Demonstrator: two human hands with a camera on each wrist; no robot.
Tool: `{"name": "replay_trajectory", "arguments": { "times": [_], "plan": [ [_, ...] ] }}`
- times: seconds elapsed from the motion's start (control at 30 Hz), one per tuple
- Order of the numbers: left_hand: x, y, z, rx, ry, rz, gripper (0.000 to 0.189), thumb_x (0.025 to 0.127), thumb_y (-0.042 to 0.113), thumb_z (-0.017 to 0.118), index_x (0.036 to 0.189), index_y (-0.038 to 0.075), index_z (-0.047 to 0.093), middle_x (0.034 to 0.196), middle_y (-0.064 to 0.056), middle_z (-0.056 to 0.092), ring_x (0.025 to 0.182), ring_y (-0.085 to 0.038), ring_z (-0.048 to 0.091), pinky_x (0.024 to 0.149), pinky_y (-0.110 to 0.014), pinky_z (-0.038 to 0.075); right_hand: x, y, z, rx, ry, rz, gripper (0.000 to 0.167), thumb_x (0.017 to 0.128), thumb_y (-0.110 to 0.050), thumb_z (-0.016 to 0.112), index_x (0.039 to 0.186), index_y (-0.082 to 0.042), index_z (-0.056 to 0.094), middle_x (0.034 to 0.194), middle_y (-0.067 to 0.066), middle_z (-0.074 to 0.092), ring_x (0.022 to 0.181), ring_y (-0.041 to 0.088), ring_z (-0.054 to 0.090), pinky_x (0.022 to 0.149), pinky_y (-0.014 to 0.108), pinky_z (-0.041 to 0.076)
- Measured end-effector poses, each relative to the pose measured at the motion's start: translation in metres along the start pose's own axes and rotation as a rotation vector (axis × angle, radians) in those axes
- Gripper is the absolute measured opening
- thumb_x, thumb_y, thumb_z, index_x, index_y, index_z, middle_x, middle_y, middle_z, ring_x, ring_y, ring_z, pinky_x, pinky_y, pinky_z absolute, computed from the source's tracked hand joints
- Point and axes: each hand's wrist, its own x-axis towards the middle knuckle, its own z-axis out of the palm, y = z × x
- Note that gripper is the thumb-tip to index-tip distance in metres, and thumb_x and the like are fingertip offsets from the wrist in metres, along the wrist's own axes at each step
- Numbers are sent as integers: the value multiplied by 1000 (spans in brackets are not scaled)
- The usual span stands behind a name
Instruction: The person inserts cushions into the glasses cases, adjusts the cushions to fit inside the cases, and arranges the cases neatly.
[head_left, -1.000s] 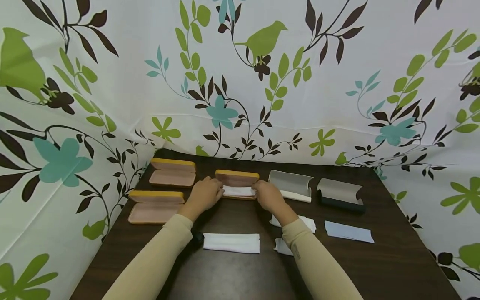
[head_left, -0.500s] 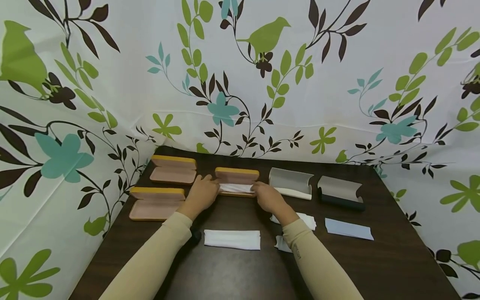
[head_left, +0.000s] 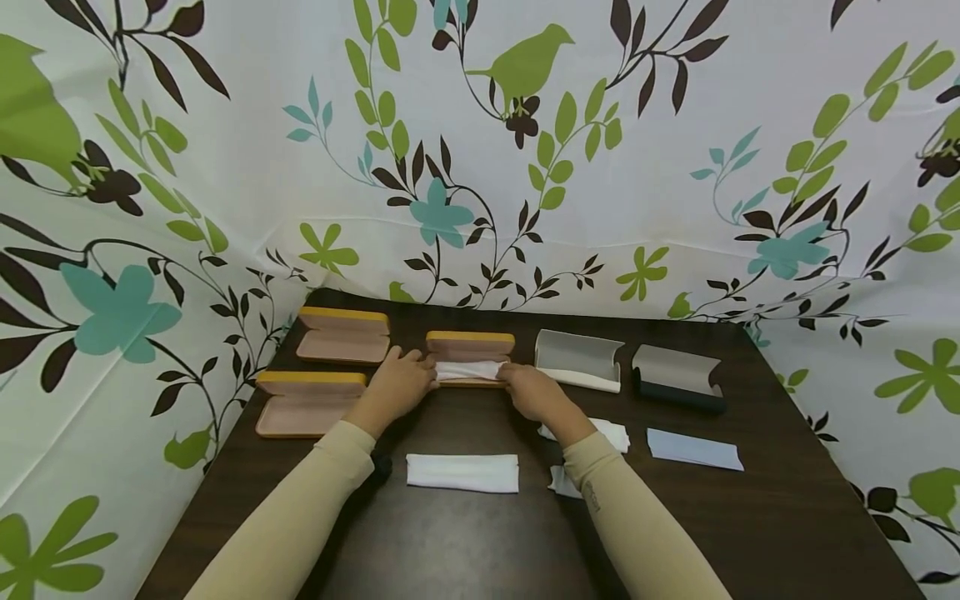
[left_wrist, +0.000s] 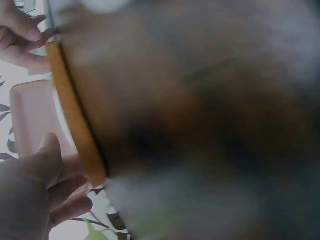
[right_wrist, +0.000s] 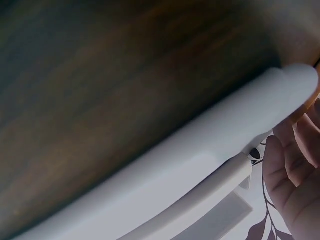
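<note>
In the head view, a yellow-edged eyeglass case (head_left: pixel 470 339) with a pink lining stands with its lid up. A folded white cloth (head_left: pixel 468 371) stretches across its lower half. My left hand (head_left: pixel 401 382) pinches the cloth's left end, and my right hand (head_left: pixel 534 392) pinches its right end. In the left wrist view, my left hand's thumb (left_wrist: pixel 49 150) shows against the pink lining, with the fingers around the end of the case. The right wrist view catches my right hand (right_wrist: pixel 300 172) with bent fingers at the edge of the frame.
Two more open yellow cases (head_left: pixel 343 348) stand to the left. A white case (head_left: pixel 577 358) and a dark case (head_left: pixel 678 387) lie open at the right. Nearer me are a folded white cloth (head_left: pixel 462 473), a blue cloth (head_left: pixel 693 450) and partly hidden cloths (head_left: pixel 615 433).
The cloth in the middle case has shifted from lying flat to bunched, and now looks narrower between my hands. Both hands stay at its ends, with only small finger movements.
</note>
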Motion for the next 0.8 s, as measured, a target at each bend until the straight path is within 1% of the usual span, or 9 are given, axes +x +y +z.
{"name": "replay_trajectory", "arguments": {
  "times": [0.17, 0.27, 0.4, 0.47, 0.53, 0.63, 0.7, 0.73, 0.8],
  "plan": [
    [-4, -1, 2, -111, -81, -29, 32, 103, 40, 58, 124, 19, 69, 125, -1, 69, 113, -27, 61, 92, -54, 43, -3, -3, -4, -34, -54, 24, 30, 101, -3, 59, 130, -5, 67, 139, 9, 62, 130, 28, 57, 109, 42, 45],
    [-3, -1, -2, -137, -129, -42, 37, 103, 41, 58, 131, 18, 67, 131, -3, 67, 121, -28, 59, 100, -59, 42, -4, -1, -5, -46, -82, 28, 32, 101, -4, 59, 133, -5, 66, 144, 8, 58, 133, 28, 55, 111, 42, 43],
    [1, 4, -12, -174, -175, -40, 34, 102, 39, 62, 123, 15, 69, 135, -6, 65, 125, -30, 57, 102, -62, 43, -6, 1, -5, -65, 27, 2, 29, 100, -2, 59, 127, -6, 71, 133, 8, 66, 119, 29, 64, 100, 42, 53],
    [5, 5, -16, -175, -141, -28, 27, 100, 36, 66, 112, 14, 73, 125, -5, 69, 115, -28, 63, 93, -56, 50, -6, 0, -6, -74, 151, -1, 27, 99, 0, 59, 119, -7, 75, 123, 7, 72, 108, 27, 69, 86, 41, 58],
    [9, 4, -21, -150, -53, -19, 20, 97, 34, 70, 96, 14, 73, 104, -3, 73, 96, -25, 67, 76, -47, 54, -4, -1, -9, -84, 287, 2, 25, 96, 1, 60, 114, -7, 76, 114, 8, 74, 102, 26, 70, 78, 41, 59],
    [17, -3, -27, -103, 96, -51, 21, 96, 32, 73, 91, 13, 70, 88, -2, 67, 78, -22, 63, 60, -39, 51, 4, -1, -17, -102, 425, -7, 28, 95, 1, 61, 120, -4, 71, 121, 12, 70, 111, 28, 66, 86, 42, 58],
    [22, -7, -32, -112, 135, -101, 26, 97, 35, 71, 107, 11, 70, 102, -5, 69, 92, -24, 66, 69, -41, 56, 10, -1, -22, -122, 422, -11, 38, 96, -4, 65, 133, -1, 63, 135, 14, 63, 124, 30, 60, 96, 45, 54],
    [24, -9, -34, -125, 116, -122, 34, 99, 36, 68, 120, 10, 68, 116, -7, 68, 103, -26, 65, 78, -44, 57, 13, -1, -23, -138, 381, -8, 45, 97, -8, 64, 141, 0, 56, 144, 14, 56, 132, 29, 55, 102, 47, 50],
    [27, -10, -37, -156, 14, -144, 55, 102, 42, 62, 145, 8, 54, 146, -9, 55, 129, -29, 55, 96, -52, 52, 17, -1, -24, -160, 265, -8, 58, 100, -16, 64, 152, -1, 44, 156, 15, 44, 142, 30, 44, 109, 49, 44]
  ]
}}
